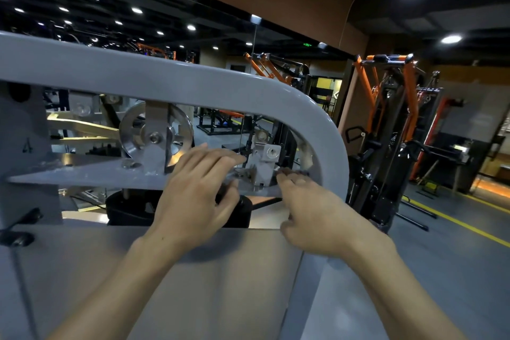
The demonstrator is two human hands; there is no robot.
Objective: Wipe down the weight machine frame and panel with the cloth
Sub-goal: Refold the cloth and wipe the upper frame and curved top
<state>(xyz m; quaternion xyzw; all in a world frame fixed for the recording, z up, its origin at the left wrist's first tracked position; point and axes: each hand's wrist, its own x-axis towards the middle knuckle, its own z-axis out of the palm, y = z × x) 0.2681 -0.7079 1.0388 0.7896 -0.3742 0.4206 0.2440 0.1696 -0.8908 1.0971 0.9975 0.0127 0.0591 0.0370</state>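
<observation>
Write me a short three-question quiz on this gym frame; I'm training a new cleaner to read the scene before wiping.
1. True or false: a cloth is plainly visible in the left hand.
2. Which part is the right hand reaching toward? A) the silver pulley B) the small grey bracket inside the frame's curve C) the orange machine
3. What colour is the curved frame tube above both hands?

Key
1. False: no cloth shows; its fingers lie straight over the flat plate.
2. B: its fingertips sit beside the bracket, near the tube's inner curve.
3. Light grey.
</observation>
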